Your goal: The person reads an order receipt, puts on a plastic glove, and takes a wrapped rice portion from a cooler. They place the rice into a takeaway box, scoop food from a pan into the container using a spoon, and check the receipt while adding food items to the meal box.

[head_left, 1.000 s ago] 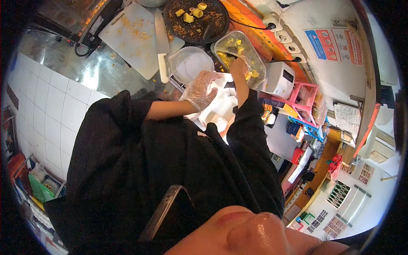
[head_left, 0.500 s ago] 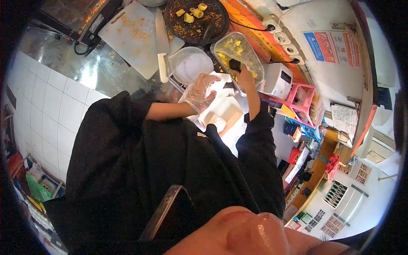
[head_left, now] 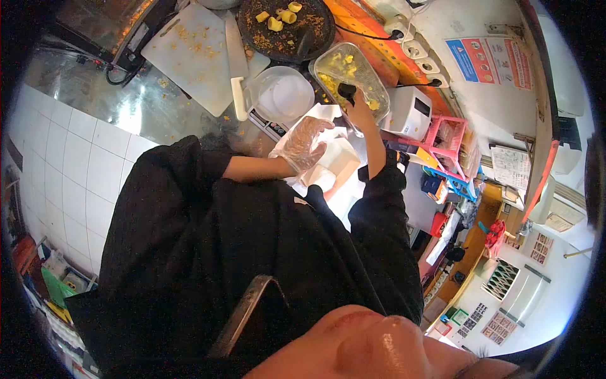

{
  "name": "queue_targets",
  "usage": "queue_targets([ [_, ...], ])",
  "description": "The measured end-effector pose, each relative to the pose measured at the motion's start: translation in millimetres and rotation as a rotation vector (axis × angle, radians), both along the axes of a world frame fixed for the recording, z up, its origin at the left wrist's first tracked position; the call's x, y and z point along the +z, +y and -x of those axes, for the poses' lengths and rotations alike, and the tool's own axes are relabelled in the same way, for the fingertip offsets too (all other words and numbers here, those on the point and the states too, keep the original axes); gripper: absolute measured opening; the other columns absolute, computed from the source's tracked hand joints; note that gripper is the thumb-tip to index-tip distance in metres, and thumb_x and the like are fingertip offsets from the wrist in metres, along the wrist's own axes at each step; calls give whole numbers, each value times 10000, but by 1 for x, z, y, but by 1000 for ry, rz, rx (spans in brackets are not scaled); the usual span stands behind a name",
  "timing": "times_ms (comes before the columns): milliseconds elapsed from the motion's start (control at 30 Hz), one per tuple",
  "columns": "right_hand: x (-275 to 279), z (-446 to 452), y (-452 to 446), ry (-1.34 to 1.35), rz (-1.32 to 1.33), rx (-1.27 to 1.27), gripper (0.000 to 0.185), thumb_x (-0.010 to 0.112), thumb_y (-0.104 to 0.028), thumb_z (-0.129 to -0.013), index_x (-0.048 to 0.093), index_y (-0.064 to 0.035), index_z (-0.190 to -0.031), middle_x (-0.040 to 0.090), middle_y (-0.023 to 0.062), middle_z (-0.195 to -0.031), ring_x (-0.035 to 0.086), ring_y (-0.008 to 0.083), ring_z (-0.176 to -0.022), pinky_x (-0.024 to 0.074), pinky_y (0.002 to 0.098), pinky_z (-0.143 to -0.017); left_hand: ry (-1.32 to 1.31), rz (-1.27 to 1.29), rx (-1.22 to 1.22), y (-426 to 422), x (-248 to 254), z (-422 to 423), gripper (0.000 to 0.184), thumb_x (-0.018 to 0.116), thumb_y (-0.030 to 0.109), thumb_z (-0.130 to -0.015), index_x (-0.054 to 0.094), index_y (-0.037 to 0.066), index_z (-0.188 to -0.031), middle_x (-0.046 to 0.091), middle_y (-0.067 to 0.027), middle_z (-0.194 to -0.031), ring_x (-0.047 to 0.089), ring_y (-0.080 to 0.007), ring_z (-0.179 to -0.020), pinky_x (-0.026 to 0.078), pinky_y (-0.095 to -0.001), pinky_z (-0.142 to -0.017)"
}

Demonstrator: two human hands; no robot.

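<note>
My left hand (head_left: 304,146), in a clear plastic glove, is beside a white paper box (head_left: 341,158). Its fingers and thumb curve apart, with the box showing between them; whether they touch it, I cannot tell. Bare and closed, my right hand (head_left: 361,114) grips a black utensil (head_left: 346,92) over a clear plastic tub (head_left: 379,79). Yellow pieces (head_left: 344,63) lie in that tub. The utensil's working end is partly hidden. A round translucent container (head_left: 285,95) stands on a kitchen scale (head_left: 270,126) just beyond my left hand.
A knife (head_left: 236,69) lies on a crumb-strewn white cutting board (head_left: 189,60). Behind it is a dark round pan (head_left: 293,41) with yellow rolled pieces. To the right stand a white appliance (head_left: 410,112) and a pink basket (head_left: 447,142). Power sockets (head_left: 415,49) line the wall.
The view has shifted slightly. My left hand has moved a little to the right over the white box. My right hand still holds the black utensil at the tub.
</note>
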State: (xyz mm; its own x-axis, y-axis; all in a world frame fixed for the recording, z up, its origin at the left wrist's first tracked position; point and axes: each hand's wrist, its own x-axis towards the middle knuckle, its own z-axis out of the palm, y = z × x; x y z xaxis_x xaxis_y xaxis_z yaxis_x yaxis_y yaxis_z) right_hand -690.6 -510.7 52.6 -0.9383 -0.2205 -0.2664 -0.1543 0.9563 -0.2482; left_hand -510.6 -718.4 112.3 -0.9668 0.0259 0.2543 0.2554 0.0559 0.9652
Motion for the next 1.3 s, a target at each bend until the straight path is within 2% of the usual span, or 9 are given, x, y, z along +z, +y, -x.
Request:
queue_targets([
  [133,-4,8,16,-38,-33,-24,664,543,-244,-859,222,-70,-1414,551,306,-1126,550,448,-1018,441,437,-889,-19,-20,-2,0,2,-4,419,568,12,-766,464,79,-1167,500,-90,-1097,530,-205,-943,448,-328,-854],
  [233,6,6,18,23,-19,72,631,548,-238,-852,265,-150,-1408,574,296,-1089,569,430,-996,454,457,-863,-42,33,11,2,3,-7,414,563,1,-765,474,86,-1160,508,-77,-1077,526,-192,-922,445,-320,-828],
  [300,28,0,4,-58,-311,-19,586,516,-219,-858,291,-191,-1398,605,266,-1039,603,404,-946,473,477,-821,-35,-81,-8,8,-2,-7,420,560,-17,-753,487,95,-1150,511,-58,-1040,512,-178,-889,438,-308,-798],
  [500,25,-14,4,18,-543,-73,547,408,-190,-884,253,-171,-1408,644,204,-986,638,370,-880,498,480,-757,-38,-94,-2,14,-6,-13,433,554,-44,-729,501,105,-1133,487,-50,-957,481,-167,-842,428,-294,-778],
  [733,-9,-33,20,176,-519,-141,550,401,-232,-903,229,-141,-1417,657,206,-913,656,348,-823,519,468,-696,-105,-15,-11,14,-9,-13,428,552,-30,-741,500,107,-1142,466,-60,-926,472,-170,-825,426,-295,-759],
  [933,14,-57,5,89,-474,-186,583,407,-309,-925,193,-96,-1424,663,201,-856,656,373,-763,518,483,-669,-98,-25,-18,13,-5,-12,419,545,-24,-746,500,126,-1134,465,-71,-918,477,-176,-799,426,-295,-735],
  [1033,11,-56,8,66,-459,-189,599,422,-254,-908,172,-85,-1426,656,222,-865,654,379,-769,515,495,-676,-155,1,-56,17,-13,-11,426,539,-25,-747,496,127,-1142,464,-72,-924,481,-180,-803,426,-294,-733],
  [1200,0,-46,17,90,-452,-251,655,428,-140,-855,127,-70,-1432,654,230,-895,651,384,-813,512,507,-711,-40,19,-43,19,-15,-13,426,531,-38,-734,499,109,-1133,475,-74,-940,498,-189,-831,429,-295,-740],
  [1300,-6,-41,18,85,-441,-268,658,438,-148,-855,119,-43,-1421,649,242,-907,648,395,-823,509,511,-723,-122,16,-46,19,-19,-12,430,537,-40,-726,504,111,-1127,481,-73,-941,502,-191,-838,429,-295,-742],
])
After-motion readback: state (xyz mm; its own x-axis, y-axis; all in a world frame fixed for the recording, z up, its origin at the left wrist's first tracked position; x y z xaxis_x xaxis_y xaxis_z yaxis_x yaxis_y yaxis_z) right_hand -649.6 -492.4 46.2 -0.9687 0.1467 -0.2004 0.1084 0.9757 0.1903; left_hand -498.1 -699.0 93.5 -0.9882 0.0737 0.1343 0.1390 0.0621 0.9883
